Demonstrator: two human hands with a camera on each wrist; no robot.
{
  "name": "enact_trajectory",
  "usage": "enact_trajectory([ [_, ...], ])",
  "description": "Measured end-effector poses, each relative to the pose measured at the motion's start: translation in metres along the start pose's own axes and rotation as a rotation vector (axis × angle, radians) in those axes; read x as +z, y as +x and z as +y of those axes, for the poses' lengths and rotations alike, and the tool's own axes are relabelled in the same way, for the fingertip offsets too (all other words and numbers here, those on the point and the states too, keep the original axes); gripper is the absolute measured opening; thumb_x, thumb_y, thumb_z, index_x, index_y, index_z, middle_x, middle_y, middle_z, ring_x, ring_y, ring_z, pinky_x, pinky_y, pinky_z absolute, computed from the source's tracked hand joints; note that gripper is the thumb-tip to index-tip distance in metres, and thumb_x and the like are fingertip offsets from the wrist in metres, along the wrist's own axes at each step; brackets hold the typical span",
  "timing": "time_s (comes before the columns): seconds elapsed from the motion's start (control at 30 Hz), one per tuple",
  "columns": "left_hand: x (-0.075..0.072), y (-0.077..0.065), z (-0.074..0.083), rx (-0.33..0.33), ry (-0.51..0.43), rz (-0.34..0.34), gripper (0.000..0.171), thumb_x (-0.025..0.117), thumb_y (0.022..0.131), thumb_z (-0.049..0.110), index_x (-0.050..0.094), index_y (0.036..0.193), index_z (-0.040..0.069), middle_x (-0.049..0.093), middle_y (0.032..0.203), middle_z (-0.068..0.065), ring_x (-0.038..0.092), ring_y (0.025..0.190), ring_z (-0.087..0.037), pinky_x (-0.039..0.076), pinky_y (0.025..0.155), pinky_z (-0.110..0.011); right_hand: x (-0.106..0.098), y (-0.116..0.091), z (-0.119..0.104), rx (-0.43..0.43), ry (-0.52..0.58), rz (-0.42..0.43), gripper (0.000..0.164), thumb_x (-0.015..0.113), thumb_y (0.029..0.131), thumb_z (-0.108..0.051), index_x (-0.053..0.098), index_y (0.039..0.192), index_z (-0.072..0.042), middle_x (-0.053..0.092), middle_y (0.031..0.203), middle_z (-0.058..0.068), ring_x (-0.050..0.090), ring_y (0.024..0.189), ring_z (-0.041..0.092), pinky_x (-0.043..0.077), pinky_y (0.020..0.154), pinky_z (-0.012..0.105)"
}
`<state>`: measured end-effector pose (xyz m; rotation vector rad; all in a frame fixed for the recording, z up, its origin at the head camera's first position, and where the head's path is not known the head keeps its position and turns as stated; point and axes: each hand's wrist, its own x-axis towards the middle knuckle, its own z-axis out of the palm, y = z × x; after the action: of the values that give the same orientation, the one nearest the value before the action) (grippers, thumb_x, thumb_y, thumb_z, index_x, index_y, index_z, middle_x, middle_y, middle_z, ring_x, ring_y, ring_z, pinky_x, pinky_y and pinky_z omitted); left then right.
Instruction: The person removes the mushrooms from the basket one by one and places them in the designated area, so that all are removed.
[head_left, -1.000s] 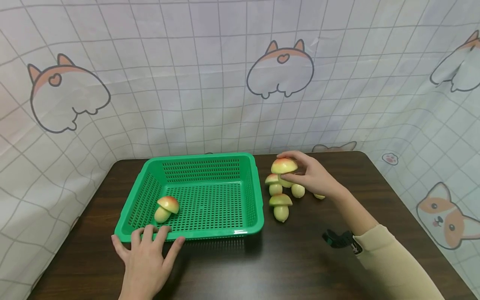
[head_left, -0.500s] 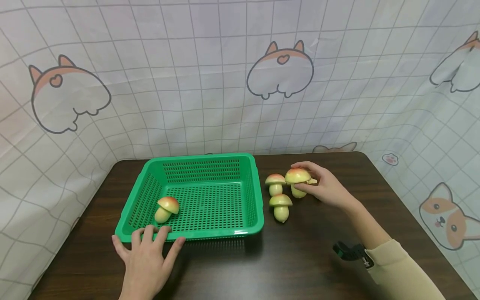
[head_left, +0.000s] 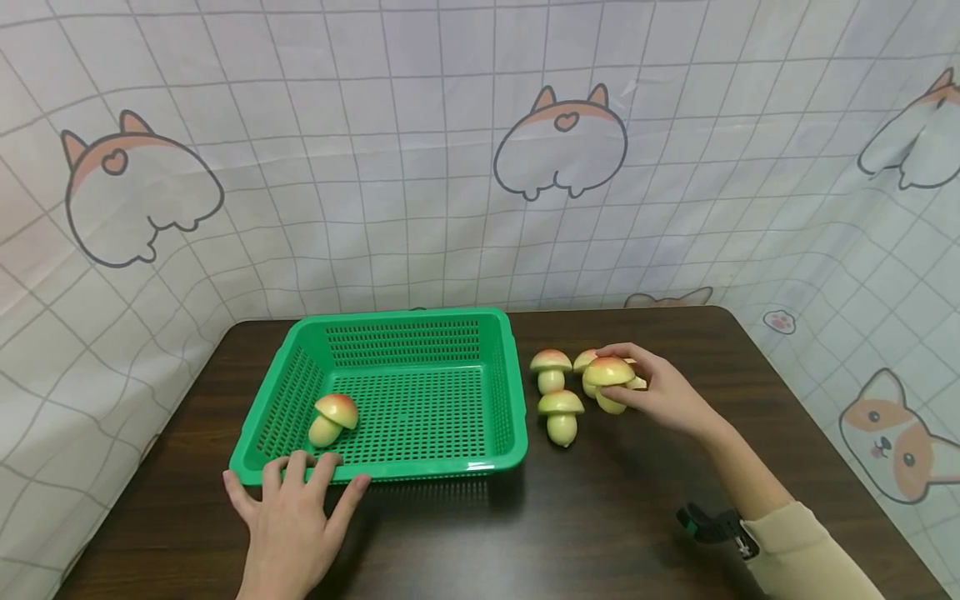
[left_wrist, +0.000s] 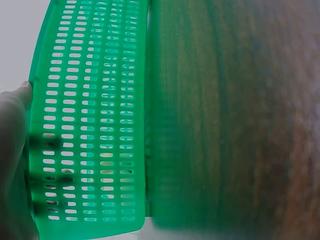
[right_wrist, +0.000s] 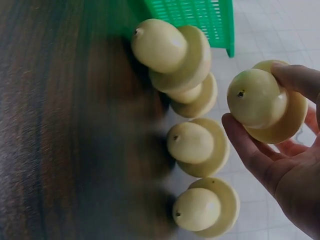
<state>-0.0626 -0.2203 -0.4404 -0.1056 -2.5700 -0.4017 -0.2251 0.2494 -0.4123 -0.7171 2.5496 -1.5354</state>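
Note:
My left hand (head_left: pixel 296 521) lies at the front rim of a green plastic basket (head_left: pixel 517 433), its fingers hooked over the edge; the left wrist view shows dark finger shapes behind the slotted basket wall (left_wrist: pixel 90 120). One toy mushroom (head_left: pixel 336 410) with a red and yellow cap lies tilted inside, at the left. To the basket's right, my right hand (head_left: pixel 660 387) pinches another mushroom (head_left: pixel 609 372) between thumb and fingers. In the right wrist view this held mushroom (right_wrist: pixel 257 97) shows its pale stem end toward the camera.
Right of the basket stand more mushrooms, among them a red-capped mushroom (head_left: pixel 551 367) and a greenish-capped mushroom (head_left: pixel 561 412) in front of it. Others are partly hidden behind the held one. A dark wooden table (head_left: pixel 480 542) carries everything, with a patterned cloth (head_left: pixel 450 233) behind.
My right hand has moved right and toward me with the mushroom, uncovering others behind it. The left hand and basket have stayed where they were.

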Motion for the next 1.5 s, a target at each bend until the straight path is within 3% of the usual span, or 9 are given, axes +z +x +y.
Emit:
enact_trajectory([
  [0.23,0.0,0.0,0.0,-0.004,-0.002,-0.008,0.047,0.064,0.098,0.054,0.067,0.111,0.009,0.059,0.105,-0.019,0.047,0.11,-0.052,-0.006,0.101,-0.086,0.001,-0.006,0.01,0.012,-0.068,0.021,0.047,0.081,0.092,-0.019,0.059,0.134,-0.013,0.055,0.135,0.011,0.059,0.113,0.03,0.055,0.08,0.031],
  [0.57,0.001,0.0,0.0,0.0,-0.003,0.002,0.047,0.064,0.098,0.054,0.067,0.111,0.009,0.059,0.105,-0.019,0.047,0.109,-0.051,-0.004,0.1,-0.087,0.005,-0.013,0.019,0.008,-0.131,-0.004,0.046,0.081,0.092,-0.02,0.061,0.131,-0.01,0.057,0.132,0.01,0.061,0.106,0.031,0.054,0.073,0.031],
  [0.87,0.002,-0.001,0.0,0.009,-0.006,0.016,0.047,0.064,0.097,0.054,0.067,0.111,0.009,0.059,0.104,-0.02,0.048,0.109,-0.051,-0.005,0.101,-0.086,0.009,-0.015,0.026,0.034,-0.218,0.001,0.05,0.082,0.091,-0.027,0.061,0.133,-0.01,0.061,0.128,0.005,0.061,0.111,0.029,0.051,0.082,0.038],
  [1.5,0.004,-0.001,-0.001,0.028,-0.025,0.041,0.046,0.065,0.097,0.053,0.066,0.11,0.009,0.059,0.103,-0.018,0.048,0.109,-0.05,-0.005,0.101,-0.086,0.015,-0.014,0.036,0.017,-0.253,-0.001,0.045,0.081,0.092,-0.026,0.063,0.129,-0.008,0.066,0.125,0.007,0.066,0.114,0.031,0.052,0.089,0.045],
])
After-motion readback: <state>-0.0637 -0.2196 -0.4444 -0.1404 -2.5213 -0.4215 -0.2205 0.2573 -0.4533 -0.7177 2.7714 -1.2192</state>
